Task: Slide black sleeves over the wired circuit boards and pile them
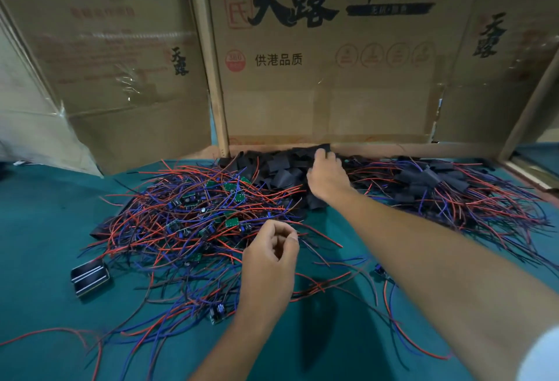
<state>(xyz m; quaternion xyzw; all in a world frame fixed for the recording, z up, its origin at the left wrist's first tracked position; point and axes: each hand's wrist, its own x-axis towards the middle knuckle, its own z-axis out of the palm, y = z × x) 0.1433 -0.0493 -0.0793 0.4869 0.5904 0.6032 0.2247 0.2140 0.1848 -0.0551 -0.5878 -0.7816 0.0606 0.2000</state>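
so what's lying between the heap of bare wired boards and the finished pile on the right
In the head view, a heap of loose black sleeves lies between the bare wired boards and the sleeved pile; the right hand reaches into it.

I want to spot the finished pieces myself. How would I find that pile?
Start at the big printed cardboard box standing behind the green table. Look at its lower right: the sleeved boards pile lies there, black sleeves hiding every board, unlike the bare green boards left.

green table (45, 229) under wired boards (193, 217), black sleeves (278, 168)
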